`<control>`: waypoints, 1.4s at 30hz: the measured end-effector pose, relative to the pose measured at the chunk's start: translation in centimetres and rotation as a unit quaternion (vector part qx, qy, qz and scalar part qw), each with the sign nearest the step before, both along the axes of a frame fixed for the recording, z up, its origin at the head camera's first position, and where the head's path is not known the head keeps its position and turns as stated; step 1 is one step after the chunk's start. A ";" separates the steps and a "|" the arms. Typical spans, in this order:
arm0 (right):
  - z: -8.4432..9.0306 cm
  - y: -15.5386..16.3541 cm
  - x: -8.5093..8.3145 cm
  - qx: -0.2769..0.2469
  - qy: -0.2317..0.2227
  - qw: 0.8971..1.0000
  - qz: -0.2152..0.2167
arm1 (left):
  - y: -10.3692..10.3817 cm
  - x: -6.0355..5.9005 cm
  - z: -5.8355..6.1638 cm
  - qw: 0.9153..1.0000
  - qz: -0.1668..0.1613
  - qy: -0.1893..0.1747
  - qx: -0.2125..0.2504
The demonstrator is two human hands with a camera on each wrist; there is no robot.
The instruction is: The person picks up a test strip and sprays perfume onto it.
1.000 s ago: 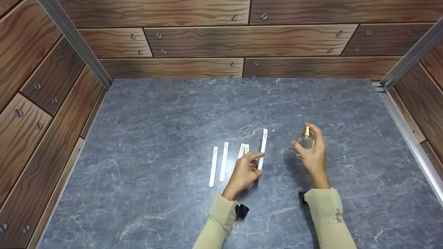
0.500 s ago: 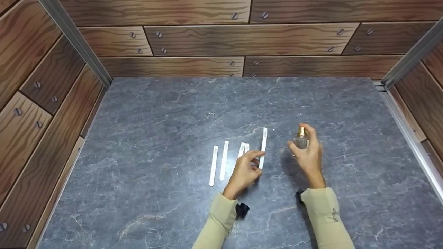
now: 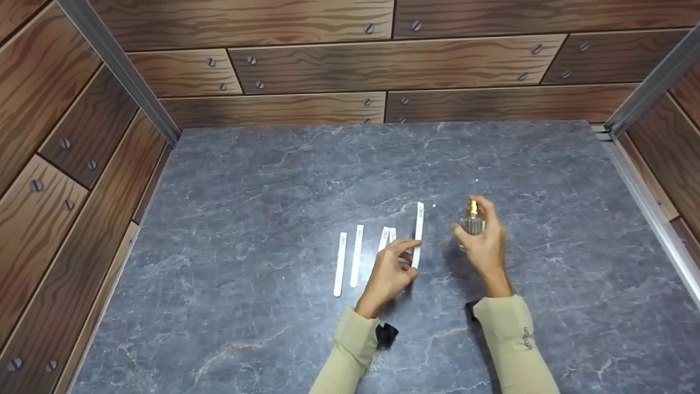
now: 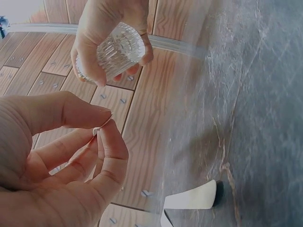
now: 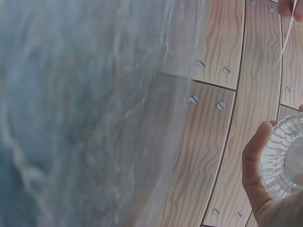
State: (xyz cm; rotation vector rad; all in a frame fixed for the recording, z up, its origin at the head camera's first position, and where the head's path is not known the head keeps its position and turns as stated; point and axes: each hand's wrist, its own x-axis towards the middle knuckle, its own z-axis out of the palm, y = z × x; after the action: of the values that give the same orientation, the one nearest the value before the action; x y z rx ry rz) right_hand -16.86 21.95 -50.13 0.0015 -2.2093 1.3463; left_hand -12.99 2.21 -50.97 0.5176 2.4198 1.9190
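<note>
Two hands mid-worktop (image 3: 229,180), grey marble walled by wood-print panels (image 3: 306,65): left hand (image 3: 389,273) pinching paper strip (image 3: 418,232), right hand (image 3: 484,246) gripping glass bottle (image 3: 472,221) just beside; three strips (image 3: 355,255) nearer left edge.

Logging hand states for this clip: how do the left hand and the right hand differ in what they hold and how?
The left hand pinches a thin white paper strip between thumb and forefinger; the right hand wraps its fingers round a ribbed glass perfume bottle. The strip is flat and opaque; the bottle is round, clear, with a gold top. The left hand sits nearer the three loose strips on the table. Both hands are lifted above the grey table, each with a firm grip.
</note>
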 end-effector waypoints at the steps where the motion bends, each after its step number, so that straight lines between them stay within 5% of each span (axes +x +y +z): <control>1: 0.0 0.0 0.0 0.002 0.001 1.000 0.003 | 0.0 0.0 0.0 1.000 0.001 0.000 0.000; 17: -0.1 -0.4 0.3 0.056 -0.004 0.998 0.001 | 0.1 0.2 -0.2 1.000 0.000 0.015 -0.014; 42: 0.1 -0.4 0.4 0.051 -0.016 0.999 -0.009 | 0.0 0.0 0.0 1.000 0.001 0.004 -0.003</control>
State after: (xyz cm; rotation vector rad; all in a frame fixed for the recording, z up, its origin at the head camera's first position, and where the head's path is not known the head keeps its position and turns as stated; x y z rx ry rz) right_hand -16.42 21.50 -50.00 -0.0025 -2.2971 1.2292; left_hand -12.99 2.18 -51.02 0.5232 2.4312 1.9148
